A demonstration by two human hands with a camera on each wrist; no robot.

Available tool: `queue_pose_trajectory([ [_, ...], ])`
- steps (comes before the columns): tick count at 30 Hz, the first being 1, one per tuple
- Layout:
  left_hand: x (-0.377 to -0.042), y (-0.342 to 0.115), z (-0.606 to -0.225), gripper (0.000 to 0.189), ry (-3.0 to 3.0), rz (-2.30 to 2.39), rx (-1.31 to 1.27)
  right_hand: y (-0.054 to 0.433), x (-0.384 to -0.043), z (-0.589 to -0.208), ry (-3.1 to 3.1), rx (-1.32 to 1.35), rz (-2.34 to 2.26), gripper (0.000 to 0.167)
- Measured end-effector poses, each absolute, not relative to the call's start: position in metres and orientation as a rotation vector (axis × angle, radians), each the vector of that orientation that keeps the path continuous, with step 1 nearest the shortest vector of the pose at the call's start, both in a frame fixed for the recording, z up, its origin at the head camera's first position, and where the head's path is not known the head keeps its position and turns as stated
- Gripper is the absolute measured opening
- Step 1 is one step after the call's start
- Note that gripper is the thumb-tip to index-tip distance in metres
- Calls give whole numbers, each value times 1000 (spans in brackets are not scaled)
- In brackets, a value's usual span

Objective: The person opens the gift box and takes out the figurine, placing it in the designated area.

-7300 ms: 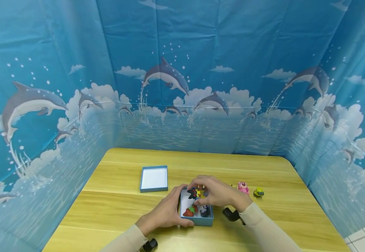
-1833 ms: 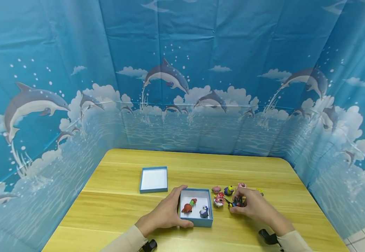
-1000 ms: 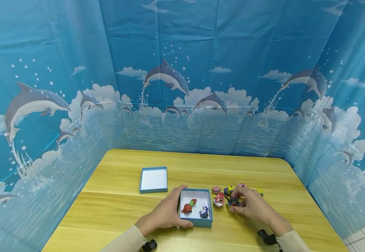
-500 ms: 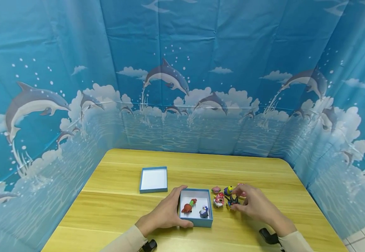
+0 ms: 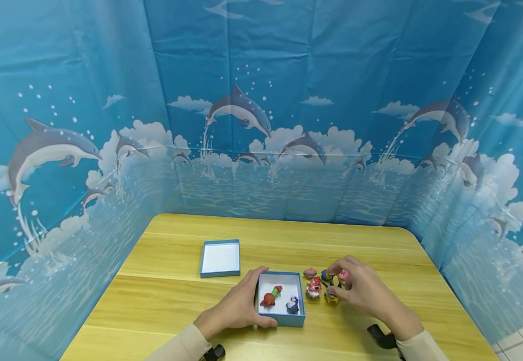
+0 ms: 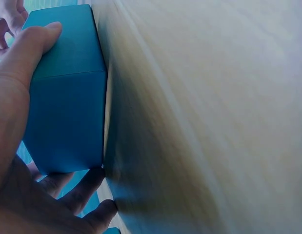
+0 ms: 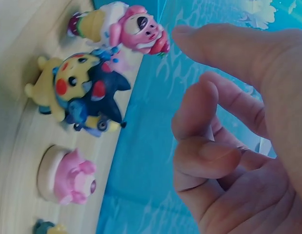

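Note:
My left hand (image 5: 239,303) holds the open blue box (image 5: 284,319), thumb at its front wall and fingers along its left side; the left wrist view shows the box (image 6: 68,122) between thumb and curled fingers. Inside lie a red-brown figurine with green (image 5: 268,299) and a dark blue-and-white penguin-like figurine (image 5: 292,305). My right hand (image 5: 365,288) hovers just above the figurines right of the box, with nothing between its parted thumb and fingers. Nearest it stands a yellow Pikachu figurine with a black hood (image 7: 75,85), upright on the table beside a pink bear figurine with a strawberry (image 7: 138,29).
A blue lid (image 5: 220,257), white inside up, lies behind and left of the box. Several figurines stand close together on the right: a small pink one (image 5: 309,272), a purple-and-yellow one (image 5: 326,275), another pink bear (image 7: 72,178). A dolphin-print curtain (image 5: 261,190) encloses the table.
My right hand has carried the Pikachu figurine out of the box, set it beside the others and let go, lifting slightly off. My left hand keeps holding the box.

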State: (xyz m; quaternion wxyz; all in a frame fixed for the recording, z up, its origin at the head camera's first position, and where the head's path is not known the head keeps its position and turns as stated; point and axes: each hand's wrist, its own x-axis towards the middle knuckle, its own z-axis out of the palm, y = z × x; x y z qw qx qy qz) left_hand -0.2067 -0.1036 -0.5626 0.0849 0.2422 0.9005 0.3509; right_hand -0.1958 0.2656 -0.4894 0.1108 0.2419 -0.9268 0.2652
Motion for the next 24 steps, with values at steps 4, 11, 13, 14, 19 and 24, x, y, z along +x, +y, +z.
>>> queue_pose_trajectory([
  [4,-207,-103,-562,138,2687,1045,723,259,-195,-486,-2646,766,772,34],
  [11,-205,-103,-559,138,2681,1056,717,248,-195,-484,-2630,844,823,34],
  [13,-205,-103,-559,139,2681,1055,719,246,-195,-482,-2651,836,818,35],
  [14,-205,-103,-559,139,2681,1054,721,245,-195,-482,-2662,831,814,35],
  [19,-204,-103,-561,140,2683,1046,728,237,-196,-476,-2674,881,784,35],
  [24,-204,-104,-561,141,2683,1040,721,228,-200,-474,-2651,964,696,32],
])
